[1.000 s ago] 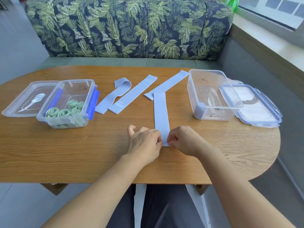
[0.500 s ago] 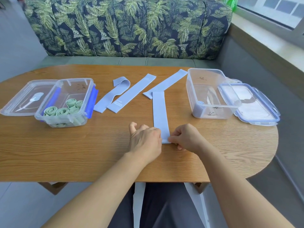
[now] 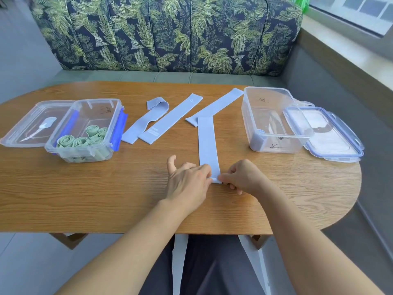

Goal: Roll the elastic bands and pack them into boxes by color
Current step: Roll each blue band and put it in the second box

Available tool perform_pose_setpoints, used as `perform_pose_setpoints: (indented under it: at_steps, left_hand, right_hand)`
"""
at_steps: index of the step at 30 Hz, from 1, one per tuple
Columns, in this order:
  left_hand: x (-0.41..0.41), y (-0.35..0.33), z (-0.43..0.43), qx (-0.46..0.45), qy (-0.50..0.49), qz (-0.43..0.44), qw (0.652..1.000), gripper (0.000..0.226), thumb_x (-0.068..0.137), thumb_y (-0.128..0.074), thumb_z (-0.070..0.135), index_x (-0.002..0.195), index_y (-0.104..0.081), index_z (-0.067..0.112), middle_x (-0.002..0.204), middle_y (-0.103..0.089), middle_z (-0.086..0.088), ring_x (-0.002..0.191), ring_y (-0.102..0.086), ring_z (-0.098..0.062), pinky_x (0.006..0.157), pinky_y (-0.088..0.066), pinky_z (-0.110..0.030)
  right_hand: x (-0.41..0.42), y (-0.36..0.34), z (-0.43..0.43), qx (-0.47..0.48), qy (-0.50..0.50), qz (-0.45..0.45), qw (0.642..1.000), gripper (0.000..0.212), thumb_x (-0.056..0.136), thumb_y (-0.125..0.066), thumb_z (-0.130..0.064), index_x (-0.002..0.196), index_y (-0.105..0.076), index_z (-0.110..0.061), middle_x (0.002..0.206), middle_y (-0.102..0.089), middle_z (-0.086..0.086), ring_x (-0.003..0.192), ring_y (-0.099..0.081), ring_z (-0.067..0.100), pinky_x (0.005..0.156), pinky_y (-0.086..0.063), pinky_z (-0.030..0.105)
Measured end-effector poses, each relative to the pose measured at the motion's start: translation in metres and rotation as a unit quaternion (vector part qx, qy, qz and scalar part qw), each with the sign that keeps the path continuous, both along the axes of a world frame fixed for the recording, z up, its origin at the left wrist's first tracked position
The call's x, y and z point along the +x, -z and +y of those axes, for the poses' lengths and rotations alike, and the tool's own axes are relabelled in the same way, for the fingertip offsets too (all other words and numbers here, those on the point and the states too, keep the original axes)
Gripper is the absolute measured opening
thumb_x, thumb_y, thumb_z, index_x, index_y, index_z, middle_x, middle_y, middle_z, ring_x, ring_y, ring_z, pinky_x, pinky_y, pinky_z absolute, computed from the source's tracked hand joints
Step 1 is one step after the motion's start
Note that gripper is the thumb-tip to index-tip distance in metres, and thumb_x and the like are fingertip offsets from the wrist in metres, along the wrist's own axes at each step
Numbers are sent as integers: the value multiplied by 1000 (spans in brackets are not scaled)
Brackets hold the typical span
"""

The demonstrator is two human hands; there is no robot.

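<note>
While it lies flat on the oval wooden table (image 3: 85, 188), the pale blue flat elastic band (image 3: 207, 143) runs straight away from the person, and both hands are at its near end. The left hand (image 3: 188, 179) has its fingertips curled onto the near left corner, thumb lifted free to the left. The right hand (image 3: 242, 177) pinches the near right corner between thumb and curled fingers, where a small first fold of the band stands up. Three other pale blue bands (image 3: 172, 120) lie flat farther off, two to the left and one slanting right, its near end meeting the held band's far end. At left, a clear plastic box with blue clasps (image 3: 100, 109) holds rolled green bands (image 3: 80, 141), its clear lid (image 3: 32, 124) just beside it on the left. At right, a second clear plastic box (image 3: 276, 143) holds one small blue roll (image 3: 259, 133) in its near left corner, with a blue-rimmed lid (image 3: 331, 135) beside it. A leaf-print sofa (image 3: 170, 35) stands behind the table.
</note>
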State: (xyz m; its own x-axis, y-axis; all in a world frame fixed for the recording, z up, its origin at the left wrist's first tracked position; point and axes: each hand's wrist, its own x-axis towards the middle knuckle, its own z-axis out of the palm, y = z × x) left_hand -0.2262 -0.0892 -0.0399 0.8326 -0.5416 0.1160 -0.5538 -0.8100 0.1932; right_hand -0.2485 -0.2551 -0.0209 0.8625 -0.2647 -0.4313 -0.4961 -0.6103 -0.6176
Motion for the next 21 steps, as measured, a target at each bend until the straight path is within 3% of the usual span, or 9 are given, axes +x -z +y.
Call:
perform_pose_setpoints:
  at_steps: [5,9,14,18,21]
  left_hand:
    - [2,-7,-2,30,-5,5,1000,19,102,-42,39,105,-57,28,97,-65,13,116,-51,-13,107,14,-49]
    - [4,-8,-5,42,-13,-4,999,25,103,-38,39,101,-60,27,99,-66,13,109,-53,-13,105,15,-48]
    - [5,-7,-6,58,-3,-19,998,27,104,-35,38,102,-59,26,99,-65,11,105,-55,-14,105,17,-47]
    - [7,-5,-5,55,-3,-23,998,28,104,-34,40,104,-60,28,101,-65,13,104,-55,-13,106,16,-47]
    - [7,-3,-2,20,-17,-10,1000,28,102,-37,42,117,-56,28,106,-66,13,109,-55,-12,109,10,-48]
  right_hand:
    - [6,-3,1,-1,11,17,1000,26,83,-68,-24,61,-63,-11,53,-59,0,39,-50,14,46,-39,21]
    - [-1,4,-1,42,36,-35,998,24,85,-67,-24,66,-64,-8,53,-59,0,42,-48,14,49,-41,23]
    - [-16,24,10,-54,20,-210,976,1,82,-71,-22,82,-70,-23,78,-61,-11,65,-52,3,67,-48,30]
    - [-15,34,14,-84,-22,-220,972,7,85,-72,-25,91,-74,-26,82,-52,-13,73,-51,4,73,-47,30]
    - [-10,33,12,-90,-20,-213,973,9,87,-71,-25,94,-75,-24,85,-57,-8,80,-55,13,77,-49,33]
